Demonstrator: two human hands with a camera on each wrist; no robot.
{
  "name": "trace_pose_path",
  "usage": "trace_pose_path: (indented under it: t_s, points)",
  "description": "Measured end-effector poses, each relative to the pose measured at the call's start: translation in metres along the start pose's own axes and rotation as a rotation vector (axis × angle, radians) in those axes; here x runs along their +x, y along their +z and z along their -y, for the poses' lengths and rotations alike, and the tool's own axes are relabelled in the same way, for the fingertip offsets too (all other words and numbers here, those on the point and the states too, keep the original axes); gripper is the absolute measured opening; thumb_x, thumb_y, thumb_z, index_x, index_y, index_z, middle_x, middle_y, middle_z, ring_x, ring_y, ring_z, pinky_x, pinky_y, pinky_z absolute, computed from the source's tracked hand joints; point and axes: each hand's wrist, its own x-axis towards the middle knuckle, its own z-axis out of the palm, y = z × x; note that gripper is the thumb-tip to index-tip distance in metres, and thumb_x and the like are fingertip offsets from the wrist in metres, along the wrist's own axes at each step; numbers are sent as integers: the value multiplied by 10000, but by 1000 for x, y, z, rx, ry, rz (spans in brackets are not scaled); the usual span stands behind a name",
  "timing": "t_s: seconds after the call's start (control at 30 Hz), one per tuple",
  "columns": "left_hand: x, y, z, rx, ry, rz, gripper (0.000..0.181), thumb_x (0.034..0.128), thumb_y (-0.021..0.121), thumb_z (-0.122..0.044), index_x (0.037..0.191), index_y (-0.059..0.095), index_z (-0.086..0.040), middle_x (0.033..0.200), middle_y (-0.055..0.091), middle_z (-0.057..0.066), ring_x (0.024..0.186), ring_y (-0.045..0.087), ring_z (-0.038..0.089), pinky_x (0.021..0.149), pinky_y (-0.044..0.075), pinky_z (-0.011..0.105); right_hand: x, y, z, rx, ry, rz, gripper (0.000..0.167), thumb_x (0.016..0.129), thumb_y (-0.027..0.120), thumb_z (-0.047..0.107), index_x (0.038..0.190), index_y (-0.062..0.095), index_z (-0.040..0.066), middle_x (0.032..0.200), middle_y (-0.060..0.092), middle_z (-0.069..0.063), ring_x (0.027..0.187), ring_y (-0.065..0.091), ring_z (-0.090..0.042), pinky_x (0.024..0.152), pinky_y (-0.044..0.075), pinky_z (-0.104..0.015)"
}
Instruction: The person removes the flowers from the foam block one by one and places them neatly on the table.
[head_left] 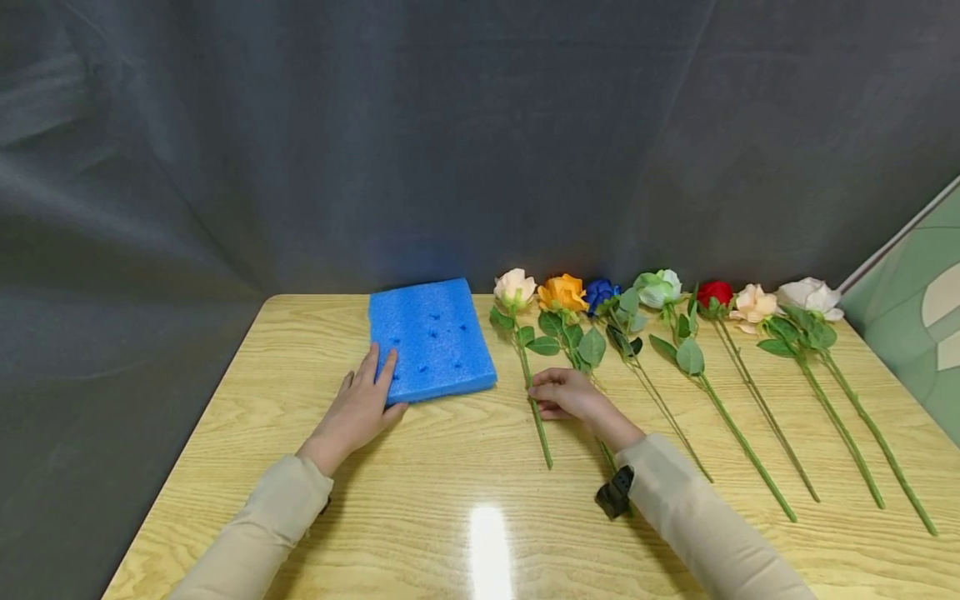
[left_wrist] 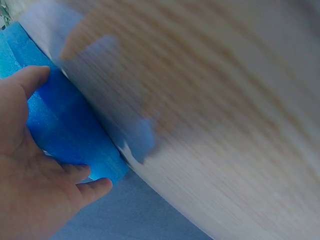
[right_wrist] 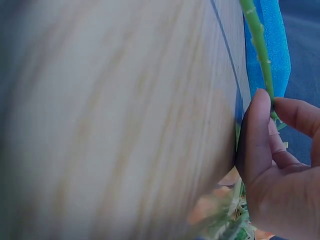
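Note:
My left hand (head_left: 358,408) rests on the left front corner of a blue foam block (head_left: 431,333), fingers spread over it. Several small dark holes dot the block's top. In the left wrist view the thumb and fingers lie along the foam (left_wrist: 75,125). To the right of the block, my right hand (head_left: 566,396) pinches the green stem of a pale cream rose (head_left: 514,288) between thumb and fingers. The right wrist view shows that stem (right_wrist: 259,45) between thumb and forefinger. Its flower head points toward the back edge of the table.
Right of the held rose lie an orange rose (head_left: 564,293), a blue rose (head_left: 600,293), a pale green rose (head_left: 658,288), a red rose (head_left: 715,293), a peach rose (head_left: 754,305) and a white rose (head_left: 810,297). A dark curtain (head_left: 480,150) hangs behind the wooden table (head_left: 420,517).

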Motion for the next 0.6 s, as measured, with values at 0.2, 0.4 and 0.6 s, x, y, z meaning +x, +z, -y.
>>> trace_pose_path:
  t_s: [0.2,0.4,0.6]
  points:
    - [0,-1,0,1,0,1,802,959,575,-319,1535,108,-13,1582,11,285,1464,133,425,1135,219,629,0,2,1,-46,-23,-3,347,952,555,101,1238,505,-88,780,597,19,619,588,-39,607,545,-194]
    - [0,-1,-1,6,-3,2,801,957,578,-318,1533,115,-10,1580,19,290,1462,138,428,1131,224,631,2,7,3,-124,-26,-22,312,949,553,70,1210,519,-98,789,603,-20,607,584,-60,585,537,-202]
    - [0,-2,-2,5,-7,4,802,956,578,-321,1533,115,-11,1580,20,288,1461,137,431,1136,219,628,5,8,4,-150,-28,-18,277,951,551,67,1179,531,-90,784,588,-32,599,576,-75,572,529,-211]
